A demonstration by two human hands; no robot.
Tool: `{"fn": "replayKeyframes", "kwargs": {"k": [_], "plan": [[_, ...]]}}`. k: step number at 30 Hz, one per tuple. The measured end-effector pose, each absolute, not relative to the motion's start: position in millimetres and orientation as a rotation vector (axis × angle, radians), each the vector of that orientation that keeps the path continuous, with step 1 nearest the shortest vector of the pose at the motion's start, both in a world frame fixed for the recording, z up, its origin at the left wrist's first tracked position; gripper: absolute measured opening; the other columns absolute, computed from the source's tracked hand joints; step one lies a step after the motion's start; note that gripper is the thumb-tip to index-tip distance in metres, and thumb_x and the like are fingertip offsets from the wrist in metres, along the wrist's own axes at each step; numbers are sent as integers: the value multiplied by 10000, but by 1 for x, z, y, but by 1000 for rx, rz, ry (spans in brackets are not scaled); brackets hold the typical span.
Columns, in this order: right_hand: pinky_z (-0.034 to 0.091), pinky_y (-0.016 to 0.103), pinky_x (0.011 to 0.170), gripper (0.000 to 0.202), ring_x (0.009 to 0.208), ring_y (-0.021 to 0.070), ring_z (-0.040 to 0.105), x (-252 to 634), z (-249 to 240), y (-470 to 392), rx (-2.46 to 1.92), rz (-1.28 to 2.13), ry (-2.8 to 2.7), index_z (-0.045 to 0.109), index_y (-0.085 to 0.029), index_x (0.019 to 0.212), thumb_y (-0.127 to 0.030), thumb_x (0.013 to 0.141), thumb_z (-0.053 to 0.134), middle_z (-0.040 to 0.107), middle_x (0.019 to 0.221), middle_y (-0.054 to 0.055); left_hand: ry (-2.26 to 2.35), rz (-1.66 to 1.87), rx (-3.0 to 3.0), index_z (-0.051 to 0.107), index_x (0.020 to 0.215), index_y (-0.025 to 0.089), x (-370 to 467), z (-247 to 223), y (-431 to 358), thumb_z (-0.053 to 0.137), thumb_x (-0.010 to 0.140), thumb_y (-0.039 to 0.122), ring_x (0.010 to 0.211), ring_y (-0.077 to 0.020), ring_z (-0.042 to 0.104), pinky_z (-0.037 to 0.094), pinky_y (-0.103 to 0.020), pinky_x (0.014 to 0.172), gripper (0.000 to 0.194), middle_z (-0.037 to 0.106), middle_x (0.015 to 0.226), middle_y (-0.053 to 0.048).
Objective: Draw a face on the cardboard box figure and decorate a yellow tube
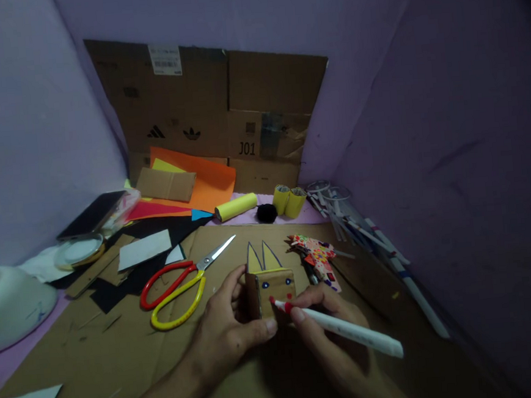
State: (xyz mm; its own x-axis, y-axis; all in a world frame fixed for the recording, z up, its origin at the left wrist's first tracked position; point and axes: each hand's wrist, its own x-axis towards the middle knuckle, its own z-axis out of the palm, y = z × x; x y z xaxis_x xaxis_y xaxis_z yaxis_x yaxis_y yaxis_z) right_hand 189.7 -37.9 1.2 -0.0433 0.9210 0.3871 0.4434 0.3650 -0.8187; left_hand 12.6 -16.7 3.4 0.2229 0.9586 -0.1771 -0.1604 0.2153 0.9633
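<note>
My left hand [229, 321] grips a small cardboard box [279, 284] by its left side, thumb along the lower front. Two pointed yellow ears [263, 257] with dark outlines rise from its top. Two dark eyes and two red spots mark the front face. In my right hand [333, 328] is a white marker [353, 330] with a red tip end, which meets the left red spot. Scissors [184, 285] with one red and one yellow handle lie part open to the left of the box. A floral-patterned pouch [318, 256] with dark pencils or pens lies behind my right hand.
A large cardboard sheet [185, 107] leans on the back wall. Before it are orange paper [209, 182], yellow rolls [236, 207] and a black pom-pom [266, 213]. A pale bowl [12, 311] and a phone [92, 214] stand left. Several paper sticks [411, 292] lie along the right wall.
</note>
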Motion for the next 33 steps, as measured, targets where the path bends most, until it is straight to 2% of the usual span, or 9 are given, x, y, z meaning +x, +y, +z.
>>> {"fn": "replayKeyframes", "kwargs": {"k": [17,26,33], "plan": [[455,195,445,166,496,137,609,187,1,-36,-1246,651,-1560,646,-193,736,-302,849,591,662,593,6,988,996,1063,420,1329,159,11,4,-16,823,583,224,1179,-320,590,481,-391,965,851,637,1282,-140],[461,182,450,172,497,129,616,185,1,-35,-1229,606,-1618,642,-201,747,-307,867,579,669,596,-6,982,1001,1048,413,1322,157,13,5,-16,812,587,198,1156,-291,610,499,-355,937,838,655,1258,-123],[453,192,437,176,480,132,610,185,2,-37,-1230,581,-1658,654,-198,752,-311,863,578,678,604,7,986,996,1049,402,1331,144,12,6,-16,802,586,198,1176,-308,592,483,-368,955,847,641,1270,-140]]}}
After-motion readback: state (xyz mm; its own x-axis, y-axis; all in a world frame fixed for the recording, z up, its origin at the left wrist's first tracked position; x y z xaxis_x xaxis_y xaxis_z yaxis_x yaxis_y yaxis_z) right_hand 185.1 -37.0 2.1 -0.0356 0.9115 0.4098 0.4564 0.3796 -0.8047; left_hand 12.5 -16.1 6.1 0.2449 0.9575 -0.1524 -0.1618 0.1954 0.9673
